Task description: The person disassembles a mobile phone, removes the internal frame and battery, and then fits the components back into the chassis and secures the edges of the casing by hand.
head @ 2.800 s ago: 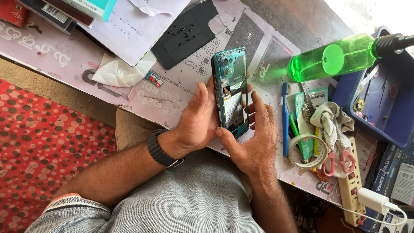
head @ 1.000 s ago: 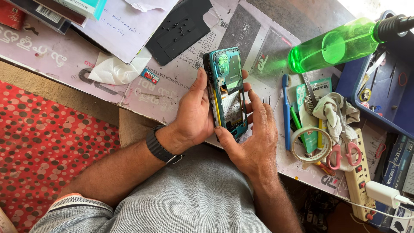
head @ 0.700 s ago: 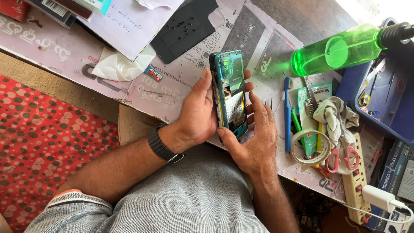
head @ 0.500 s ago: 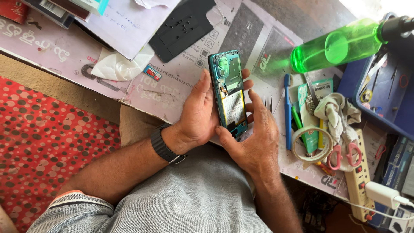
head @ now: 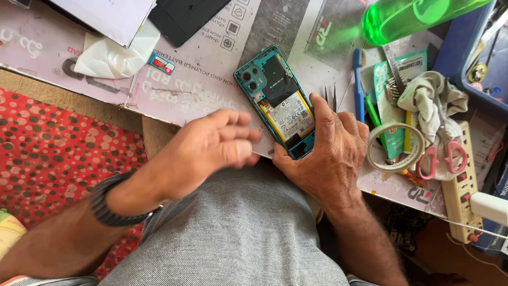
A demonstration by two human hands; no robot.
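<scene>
An opened teal phone (head: 279,100) with its back cover off lies flat on the printed work mat (head: 201,79), its battery and circuit parts showing. My right hand (head: 330,153) grips the phone's lower end with thumb and fingers around its edges. My left hand (head: 211,148) hovers just left of the phone, blurred, fingers loosely together and holding nothing. A dark watch sits on my left wrist.
A green bottle (head: 418,16) lies at the top right. A blue toothbrush (head: 359,82), tape roll (head: 396,147), rag (head: 434,106), pink scissors (head: 442,159) and power strip (head: 465,185) crowd the right. A black panel (head: 185,16), tissue (head: 108,55) and red patterned cloth (head: 58,148) lie left.
The phone has gone from being held up in both hands to lying flat on the mat. My left hand has let go and moved away to the left.
</scene>
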